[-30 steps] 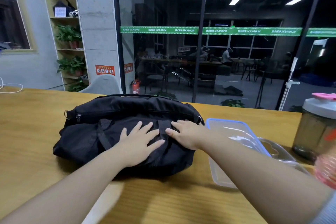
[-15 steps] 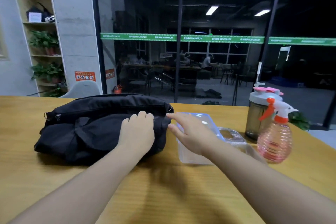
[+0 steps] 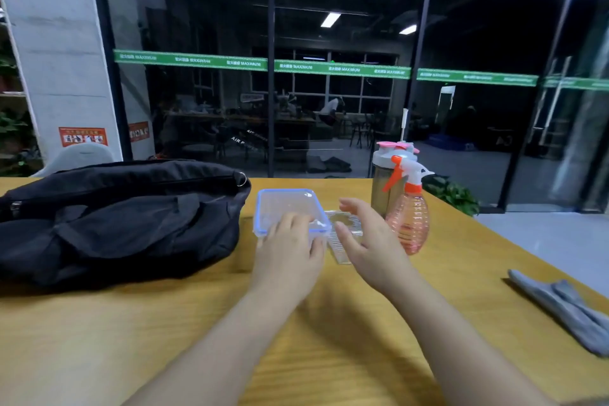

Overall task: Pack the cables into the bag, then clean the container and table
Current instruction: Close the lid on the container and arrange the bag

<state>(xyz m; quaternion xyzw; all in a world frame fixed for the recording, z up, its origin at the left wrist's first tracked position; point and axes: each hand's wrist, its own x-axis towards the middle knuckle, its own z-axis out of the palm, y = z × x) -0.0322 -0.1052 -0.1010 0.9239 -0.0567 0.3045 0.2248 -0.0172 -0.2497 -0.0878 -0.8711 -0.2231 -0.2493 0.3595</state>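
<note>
A black fabric bag (image 3: 115, 221) lies closed on the left of the wooden table (image 3: 131, 339). To its right stands a clear plastic container with a blue rim (image 3: 286, 204). My left hand (image 3: 290, 247) grips the container's near edge, fingers over the rim and thumb at its right corner. My right hand (image 3: 365, 237) hovers just right of it with fingers spread, above a clear ribbed lid (image 3: 344, 231) lying flat. No cables are visible.
A pink spray bottle (image 3: 410, 211) with an orange trigger stands right of my right hand, a dark shaker bottle (image 3: 385, 184) behind it. A grey cloth (image 3: 563, 310) lies near the table's right edge. Glass walls rise beyond the table's far edge.
Both hands left the bag and moved right. My left hand took hold of the container's near edge; my right hand passed over to the lid. The view swung right, revealing the cloth.
</note>
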